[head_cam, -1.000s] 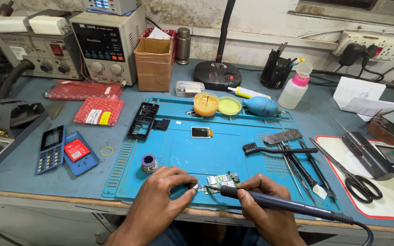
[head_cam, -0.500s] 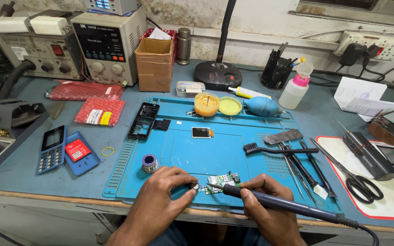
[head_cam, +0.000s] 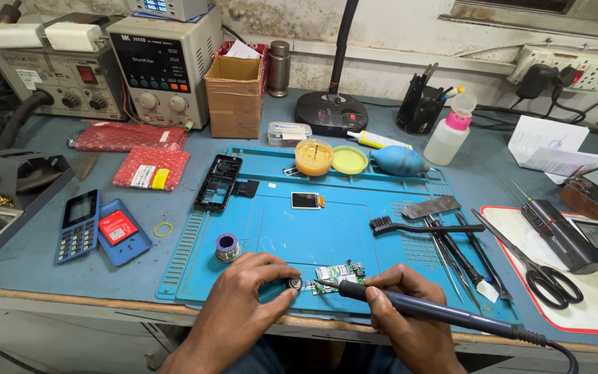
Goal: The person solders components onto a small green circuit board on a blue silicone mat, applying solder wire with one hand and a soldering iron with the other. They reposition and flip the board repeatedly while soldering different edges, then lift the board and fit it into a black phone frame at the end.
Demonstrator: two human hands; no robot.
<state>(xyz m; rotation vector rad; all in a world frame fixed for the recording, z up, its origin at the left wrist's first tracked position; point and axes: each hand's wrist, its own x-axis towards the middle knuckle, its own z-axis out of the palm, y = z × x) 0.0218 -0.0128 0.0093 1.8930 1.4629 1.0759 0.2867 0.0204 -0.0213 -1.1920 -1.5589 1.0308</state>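
Soldering iron point(head_cam: 437, 313): right hand point(head_cam: 410, 325) is wrapped around its dark handle like a pen; tip lies at the left edge of the circuit board.
Circuit board point(head_cam: 338, 275): small and green, lying flat on the near part of the blue mat point(head_cam: 354, 228).
Left hand point(head_cam: 243, 305): fingers pinched together on a small round part point(head_cam: 294, 283), just left of the board.
Advice: I judge the round part must be kept steady and the tip touched only briefly.
Solder spool point(head_cam: 228, 246): left of the board, a little farther.
Brush point(head_cam: 417, 226): beyond the board, to the right.
Small screen point(head_cam: 306, 201): beyond the board, mid-mat.
Flux jar point(head_cam: 313, 156): far edge of the mat.
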